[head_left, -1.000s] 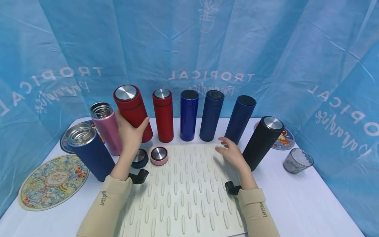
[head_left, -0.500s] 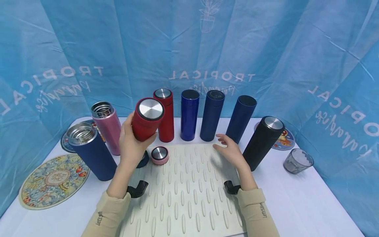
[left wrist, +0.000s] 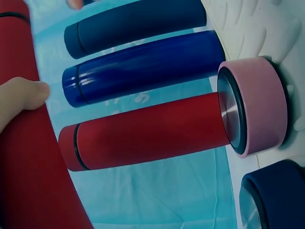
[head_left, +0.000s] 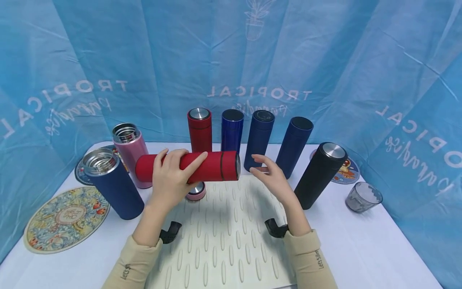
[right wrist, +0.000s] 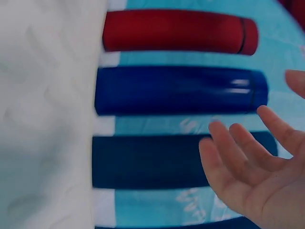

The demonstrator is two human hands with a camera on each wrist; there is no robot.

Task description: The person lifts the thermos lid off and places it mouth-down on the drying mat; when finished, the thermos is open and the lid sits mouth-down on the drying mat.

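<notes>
My left hand (head_left: 173,176) grips a red thermos flask (head_left: 214,166) round its body and holds it sideways above the mat, its lidded end toward the right. In the left wrist view, the thumb lies along the red flask (left wrist: 33,157). My right hand (head_left: 272,178) hovers near that lid, apart from it, with fingers loosely bent and nothing in them; the right wrist view shows the palm and spread fingers (right wrist: 257,167). Behind the held flask stand a second red flask (head_left: 200,134), a shiny blue flask (head_left: 232,132) and a dark blue flask (head_left: 259,136).
A pink lid (head_left: 196,194) and a navy lid (left wrist: 281,195) lie on the ribbed mat (head_left: 223,241). Lidless pink (head_left: 132,156) and navy (head_left: 117,186) flasks stand left. Another navy flask (head_left: 294,144), a black flask (head_left: 319,176) and a glass (head_left: 362,196) stand right.
My left hand has lifted the red flask from the back left, brought it toward the middle and tipped it from upright to lying sideways. My right hand has moved slightly left and up.
</notes>
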